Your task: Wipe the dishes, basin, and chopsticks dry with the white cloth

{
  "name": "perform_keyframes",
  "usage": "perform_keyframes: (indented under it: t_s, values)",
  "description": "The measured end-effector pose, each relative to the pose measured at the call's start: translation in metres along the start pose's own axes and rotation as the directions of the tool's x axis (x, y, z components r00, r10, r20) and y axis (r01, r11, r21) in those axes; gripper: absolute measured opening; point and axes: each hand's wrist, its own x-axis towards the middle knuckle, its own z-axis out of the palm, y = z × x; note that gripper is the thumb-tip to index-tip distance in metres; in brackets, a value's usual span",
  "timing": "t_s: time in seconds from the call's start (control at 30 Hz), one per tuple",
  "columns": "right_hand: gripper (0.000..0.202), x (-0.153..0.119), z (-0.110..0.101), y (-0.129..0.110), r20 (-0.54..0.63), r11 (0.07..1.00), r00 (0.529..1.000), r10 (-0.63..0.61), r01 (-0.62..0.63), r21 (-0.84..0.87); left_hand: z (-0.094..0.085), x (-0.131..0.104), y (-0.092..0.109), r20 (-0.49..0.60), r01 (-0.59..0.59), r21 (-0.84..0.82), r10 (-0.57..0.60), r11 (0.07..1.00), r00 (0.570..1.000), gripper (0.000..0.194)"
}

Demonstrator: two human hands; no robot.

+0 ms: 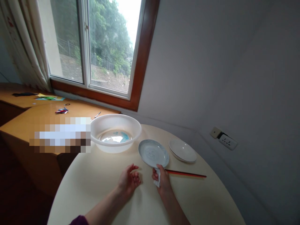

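My right hand (162,178) grips the near rim of a pale blue-grey plate (152,153), thumb on top of the rim. A crumpled white cloth or tissue (157,178) is bunched in the same hand, under the fingers. The plate is held a little tilted over the round table. Left of it, my left hand (130,179) hovers with loosely curled, parted fingers and nothing in it. Just right of my right hand lie dark red chopsticks (186,173), their left ends hidden by that hand.
A white plastic basin (116,147) with water in it stands at the back left of the round table (93,184). White stacked plates (181,150) sit at the right. Beyond is a wooden desk (47,118) with small items, under a window. A socket (227,141) is on the wall.
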Motion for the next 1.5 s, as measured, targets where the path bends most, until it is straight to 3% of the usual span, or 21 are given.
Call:
perform_keyframes:
  t_s: [0.23,0.4,0.73,1.03,1.5]
  values:
    - [0.029,0.023,0.034,0.019,-0.094,0.996,0.994,-0.051,0.058,0.067,-0.004,0.005,-0.002,0.001,-0.023,-0.028,0.023,0.999,1.000,0.023]
    - [0.032,0.035,0.047,0.031,-0.163,0.993,0.985,-0.056,0.073,0.097,-0.005,0.006,-0.002,0.010,-0.025,-0.040,0.025,0.999,1.000,0.023]
    - [0.034,0.046,0.043,0.036,-0.186,0.990,0.982,-0.045,0.068,0.123,-0.003,0.005,-0.002,-0.016,-0.052,-0.056,0.051,0.997,0.999,0.024]
    - [0.040,0.048,0.040,0.041,-0.200,0.984,0.973,-0.112,0.137,0.115,-0.001,0.004,0.000,-0.027,-0.066,-0.066,0.064,0.996,0.998,0.025]
    - [0.024,0.040,0.025,0.054,-0.247,0.972,0.940,-0.236,0.233,-0.045,-0.004,0.006,-0.001,-0.032,-0.093,-0.061,0.091,0.994,0.995,0.023]
